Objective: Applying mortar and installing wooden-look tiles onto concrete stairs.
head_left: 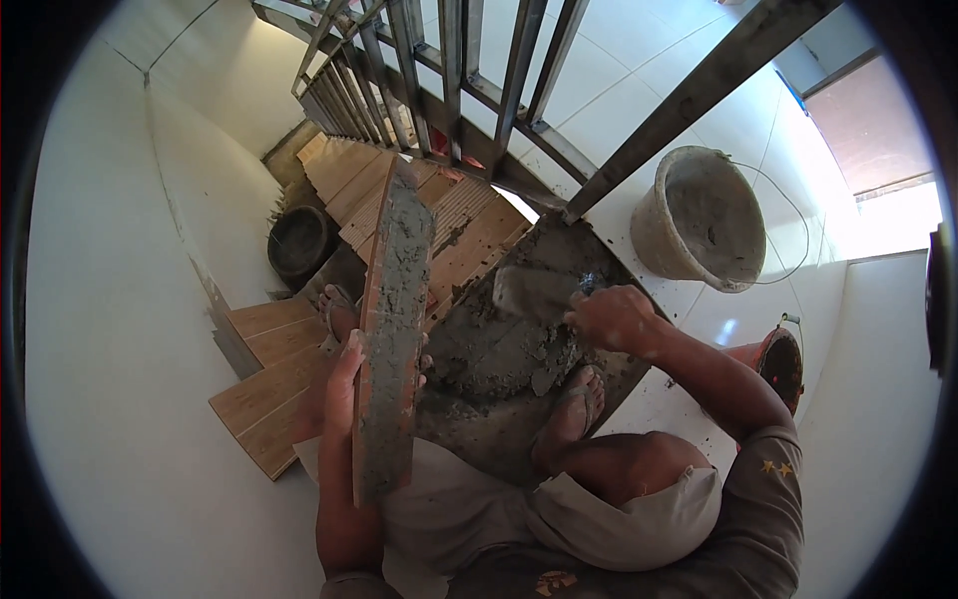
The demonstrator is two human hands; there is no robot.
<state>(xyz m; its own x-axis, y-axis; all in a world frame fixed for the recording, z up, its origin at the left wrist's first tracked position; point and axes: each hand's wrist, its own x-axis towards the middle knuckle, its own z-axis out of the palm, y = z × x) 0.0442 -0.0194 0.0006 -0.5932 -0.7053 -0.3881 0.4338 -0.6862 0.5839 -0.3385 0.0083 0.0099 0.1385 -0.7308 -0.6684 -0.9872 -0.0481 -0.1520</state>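
My left hand (344, 384) grips a long, narrow tile (383, 344) near its lower part and holds it tilted up. Grey wet mortar coats the face of this tile, and reddish edges show along its sides. My right hand (621, 319) is closed round the handle of a trowel (534, 292), whose mortar-smeared blade points left. Under the trowel, a thick bed of wet mortar (499, 349) lies spread over the stair step, rough and lumpy. The handle is mostly hidden by my fingers.
A metal railing (459, 90) runs along the far side. Wood-look tiles (269, 389) cover steps at left, beside a black bowl (297, 245). On the white floor at right stand a grey bucket (649, 225) and a red bucket (750, 352). My sandalled foot (574, 409) is beside the mortar.
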